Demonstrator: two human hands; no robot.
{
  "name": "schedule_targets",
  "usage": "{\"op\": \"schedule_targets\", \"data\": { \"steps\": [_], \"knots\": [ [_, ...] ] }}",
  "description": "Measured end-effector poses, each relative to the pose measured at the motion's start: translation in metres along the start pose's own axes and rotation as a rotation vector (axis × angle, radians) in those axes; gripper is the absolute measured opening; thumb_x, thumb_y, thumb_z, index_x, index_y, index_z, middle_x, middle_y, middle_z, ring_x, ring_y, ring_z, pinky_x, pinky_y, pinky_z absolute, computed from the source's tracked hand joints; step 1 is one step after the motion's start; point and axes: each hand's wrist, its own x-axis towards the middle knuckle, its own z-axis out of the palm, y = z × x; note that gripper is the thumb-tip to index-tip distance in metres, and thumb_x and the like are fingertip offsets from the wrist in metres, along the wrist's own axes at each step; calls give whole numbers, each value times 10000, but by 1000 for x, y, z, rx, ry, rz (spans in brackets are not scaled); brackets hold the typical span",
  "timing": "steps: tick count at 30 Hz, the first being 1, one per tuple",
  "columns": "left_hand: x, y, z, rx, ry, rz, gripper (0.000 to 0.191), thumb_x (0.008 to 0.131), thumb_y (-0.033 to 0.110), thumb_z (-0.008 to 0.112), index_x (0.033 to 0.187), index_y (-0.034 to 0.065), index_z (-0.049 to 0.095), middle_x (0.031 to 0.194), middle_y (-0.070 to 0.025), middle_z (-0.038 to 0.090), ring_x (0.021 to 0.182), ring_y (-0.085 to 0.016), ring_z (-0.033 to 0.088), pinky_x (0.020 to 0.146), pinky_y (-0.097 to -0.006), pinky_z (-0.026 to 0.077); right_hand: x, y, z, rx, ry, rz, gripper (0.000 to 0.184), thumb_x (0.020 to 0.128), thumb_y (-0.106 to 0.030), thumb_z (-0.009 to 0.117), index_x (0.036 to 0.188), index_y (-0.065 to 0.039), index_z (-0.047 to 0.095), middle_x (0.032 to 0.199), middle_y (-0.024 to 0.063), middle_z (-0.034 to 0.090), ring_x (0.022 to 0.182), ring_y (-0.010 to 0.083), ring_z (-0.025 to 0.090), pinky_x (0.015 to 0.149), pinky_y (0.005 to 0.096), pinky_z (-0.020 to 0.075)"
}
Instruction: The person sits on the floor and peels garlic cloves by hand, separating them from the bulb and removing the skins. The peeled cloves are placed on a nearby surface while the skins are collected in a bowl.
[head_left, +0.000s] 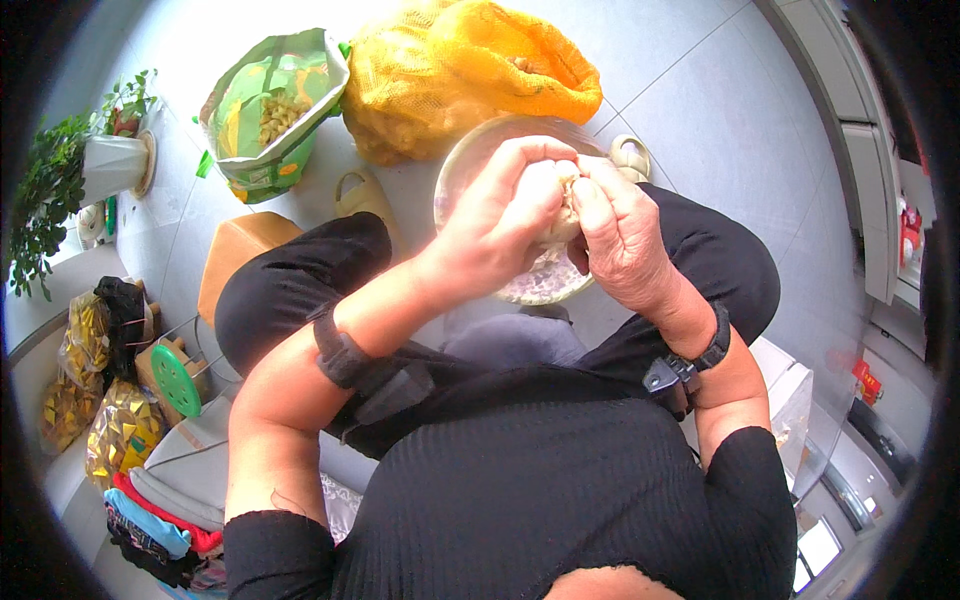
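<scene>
My left hand (502, 214) curls around a pale, rounded thing (564, 217), too blurred to name, held above a round basin (469, 161). From the other side, my right hand (619, 225) grips the same thing, thumb and fingertips pressed on its rough middle. Both hands touch it and hide much of it. The basin stands between my knees and has a pale bottom with a purple pattern. Just beyond it lies a large orange mesh sack (450, 82), filled, with its mouth at the right.
A green bag (300, 161) with pale pieces inside stands at the upper left. Slippers (364, 199) (630, 156) lie near the basin. An orange-brown box (240, 244) is beside my left knee, potted plants (116, 161) farther left. White cabinets (862, 210) line the right side.
</scene>
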Motion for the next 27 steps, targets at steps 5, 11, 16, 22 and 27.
{"op": "schedule_targets", "data": {
  "steps": [5, 11, 16, 22, 27],
  "knots": [
    [8, 2, 4, 324, 57, 270, 243, 949, 86, 474, 1170, -10, 512, 1137, -147, 536, 1038, -238, 546, 893, -326, 454, 2, -3, 6, -19, 144, -64, 223, 964, -173, 448, 1015, 11, 562, 884, 188, 592, 787, 307, 606, 719, 362, 489],
    [13, -3, 5, 213, 85, 157, 304, 962, 172, 446, 1222, 27, 512, 1168, -68, 551, 1096, -137, 507, 966, -283, 404, 8, 0, 6, -83, 193, -129, 262, 981, -207, 449, 1037, 18, 573, 863, 139, 610, 769, 227, 592, 721, 323, 486],
    [29, -10, -13, 166, 98, 144, 372, 757, 26, 621, 1120, 21, 540, 1148, -166, 542, 1037, -291, 556, 896, -357, 465, 15, -3, -14, 124, -19, 58, 393, 1017, -374, 435, 1066, -9, 571, 775, 0, 557, 589, 53, 509, 545, 200, 438],
    [31, 8, -18, -624, -102, -295, 265, 910, 187, 547, 1134, 47, 523, 1073, -82, 587, 975, -188, 573, 878, -365, 467, 21, -1, -36, 143, -162, -207, 721, 845, -505, 668, 1337, -13, 476, 1266, 106, 492, 1200, 204, 472, 969, 317, 443],
    [35, 12, -3, -701, 72, -444, 450, 1008, 432, 341, 1194, 54, 499, 1079, -87, 607, 980, -184, 603, 871, -336, 492, 18, 4, -18, -223, 16, -363, 609, 790, -191, 777, 1301, -10, 501, 1232, 135, 549, 1137, 230, 541, 966, 324, 446]
  ]
}}
